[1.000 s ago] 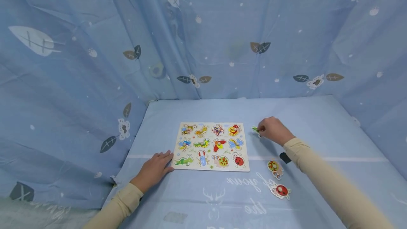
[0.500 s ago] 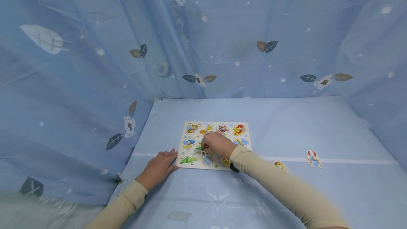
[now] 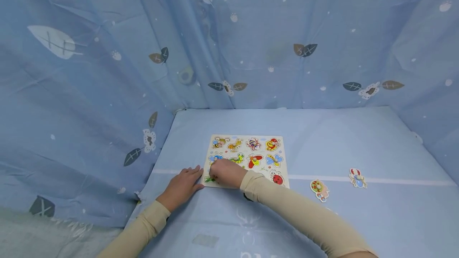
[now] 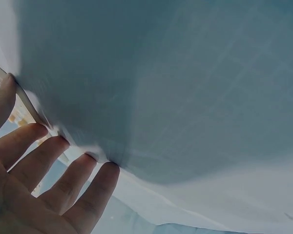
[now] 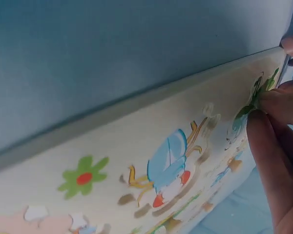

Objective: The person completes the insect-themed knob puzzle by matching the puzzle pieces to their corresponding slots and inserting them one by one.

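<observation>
A wooden insect puzzle board [image 3: 285, 164] lies flat on the cloth-covered table. Over its lower left corner, my right hand [image 3: 229, 173] pinches a green grasshopper piece [image 5: 241, 116] between thumb and fingers. The piece is at the grasshopper picture; whether it sits fully in its recess cannot be told, as fingers cover part of it. My left hand [image 3: 182, 186] rests at the board's left edge, its fingers spread and fairly straight, fingertips touching the edge and cloth in the left wrist view. The right hand and sleeve hide part of the bottom row.
A loose snail piece [image 3: 319, 190] lies right of the board, and a blue beetle piece [image 3: 357, 178] farther right. The edge of another piece [image 3: 331, 210] peeks from behind the right sleeve. Blue patterned curtains [image 3: 265, 51] enclose the table's back and left side.
The right hand has carried the grasshopper piece from right of the board, leftward across its middle, to the lower left corner. The left hand stays by the left edge. The view has shifted slightly.
</observation>
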The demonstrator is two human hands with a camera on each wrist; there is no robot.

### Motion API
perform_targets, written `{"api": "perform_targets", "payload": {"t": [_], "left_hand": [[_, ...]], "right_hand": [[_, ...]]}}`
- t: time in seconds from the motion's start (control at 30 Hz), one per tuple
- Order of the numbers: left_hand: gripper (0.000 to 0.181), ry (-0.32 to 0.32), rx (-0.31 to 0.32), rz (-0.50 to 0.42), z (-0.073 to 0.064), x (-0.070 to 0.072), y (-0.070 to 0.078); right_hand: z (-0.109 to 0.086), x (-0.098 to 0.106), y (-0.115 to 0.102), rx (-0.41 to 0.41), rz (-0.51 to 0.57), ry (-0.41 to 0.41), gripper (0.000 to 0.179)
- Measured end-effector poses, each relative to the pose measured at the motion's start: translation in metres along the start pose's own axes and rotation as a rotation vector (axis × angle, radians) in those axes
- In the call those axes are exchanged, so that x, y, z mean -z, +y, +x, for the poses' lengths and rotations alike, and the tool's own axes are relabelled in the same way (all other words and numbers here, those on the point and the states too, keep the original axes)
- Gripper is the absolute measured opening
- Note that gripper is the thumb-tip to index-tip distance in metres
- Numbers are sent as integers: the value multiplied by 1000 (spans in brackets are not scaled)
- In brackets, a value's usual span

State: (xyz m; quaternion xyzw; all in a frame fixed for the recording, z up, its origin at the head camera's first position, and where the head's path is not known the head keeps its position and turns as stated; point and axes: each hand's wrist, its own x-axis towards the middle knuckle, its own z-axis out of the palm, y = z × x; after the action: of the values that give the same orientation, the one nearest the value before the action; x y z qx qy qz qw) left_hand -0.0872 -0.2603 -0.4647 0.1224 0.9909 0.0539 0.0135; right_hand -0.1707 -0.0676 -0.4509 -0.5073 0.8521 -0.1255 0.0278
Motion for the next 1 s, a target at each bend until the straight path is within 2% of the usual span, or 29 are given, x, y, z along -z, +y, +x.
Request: {"api": "perform_targets", "payload": {"t": [0.27, 0.47, 0.67, 0.83, 1.0], "left_hand": [[56, -13, 6, 13, 2, 2, -1], [56, -28, 8, 0, 2, 1, 0], [56, -15, 17, 11, 3, -2, -1], [57, -23, 17, 4, 1, -4, 0], [58, -21, 21, 3, 0, -1, 1]], "right_hand": [[1, -1, -4, -26, -41, 1, 14], [1, -6, -2, -35, -27, 7, 13], [-3, -9, -1, -30, -9, 19, 13], [-21, -3, 3, -10, -28, 22, 20], [-59, 15, 23, -52, 26, 71, 28]]}}
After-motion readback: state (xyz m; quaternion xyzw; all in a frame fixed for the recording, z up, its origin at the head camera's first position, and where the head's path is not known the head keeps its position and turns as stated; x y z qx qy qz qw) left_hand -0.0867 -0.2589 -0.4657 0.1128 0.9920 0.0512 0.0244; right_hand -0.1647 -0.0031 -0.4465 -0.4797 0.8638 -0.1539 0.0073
